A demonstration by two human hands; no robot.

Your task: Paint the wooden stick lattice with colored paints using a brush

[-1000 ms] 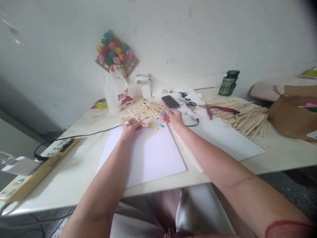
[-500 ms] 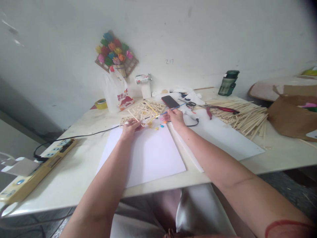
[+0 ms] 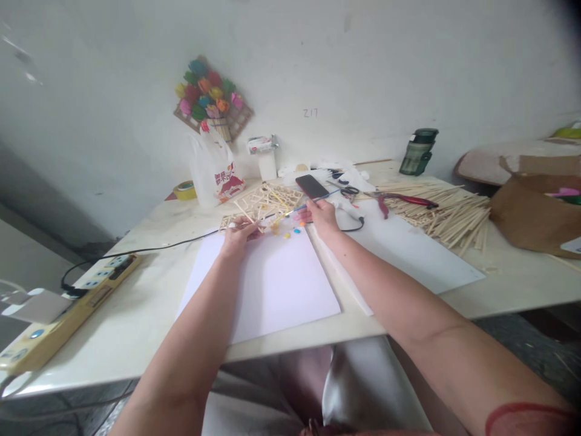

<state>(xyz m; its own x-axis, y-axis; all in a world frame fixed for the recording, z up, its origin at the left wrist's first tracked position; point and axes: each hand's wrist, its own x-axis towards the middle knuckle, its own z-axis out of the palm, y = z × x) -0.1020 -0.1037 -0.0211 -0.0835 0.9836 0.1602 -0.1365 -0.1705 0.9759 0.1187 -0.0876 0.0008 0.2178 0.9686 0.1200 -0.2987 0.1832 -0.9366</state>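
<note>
My left hand [image 3: 240,234] is closed on a thin wooden stick [image 3: 245,212] at the far edge of a white sheet [image 3: 281,284]. My right hand [image 3: 321,216] pinches a blue paintbrush [image 3: 321,197], whose tip points left toward the middle. Between the hands lie small dabs of colour, among them a blue one [image 3: 297,231] and a yellow one [image 3: 286,235]. Just beyond them is a pile of wooden lattice pieces [image 3: 272,198]. A black phone [image 3: 311,186] lies behind my right hand.
Scissors [image 3: 349,191], red-handled pliers [image 3: 408,200] and many loose sticks [image 3: 454,218] are at the right, near a brown paper bag [image 3: 531,206]. A green bottle [image 3: 418,152] stands behind. At the left are a power strip [image 3: 95,290], a black cable [image 3: 158,247] and a plastic bag [image 3: 209,169].
</note>
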